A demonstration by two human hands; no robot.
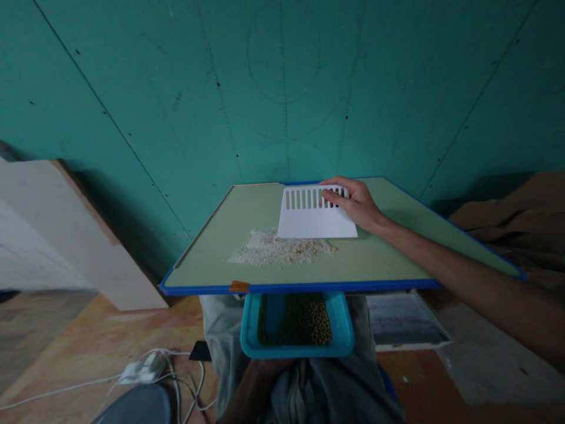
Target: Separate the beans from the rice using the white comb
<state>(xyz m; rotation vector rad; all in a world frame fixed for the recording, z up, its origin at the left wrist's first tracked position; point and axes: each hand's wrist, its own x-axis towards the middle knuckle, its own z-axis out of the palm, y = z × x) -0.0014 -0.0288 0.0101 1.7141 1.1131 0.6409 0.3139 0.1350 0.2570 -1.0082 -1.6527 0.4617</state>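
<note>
One hand alone shows in the head view: the right hand (355,203), reaching in from the near right, is closed over the slotted top of a white scraper (315,218), fingers laid across the slots and the thumb hidden behind. The left hand is out of sight. The scraper stands tilted on its long straight edge on the green board (388,265), just behind a pile of pale grains (282,247), with the edge touching the pile's far side. Gripped at the top like that, I'd judge, the whole bottom edge can lie flat on the board. The pile sits mid-board, a little left of the hand and short of the blue near rim. Below that rim, on the person's lap, a teal tray (251,333) holds dark green seeds (300,321); it pokes out from under the board, seemingly placed to catch whatever comes over the edge. White cables (185,377) trail on the floor at near left.
</note>
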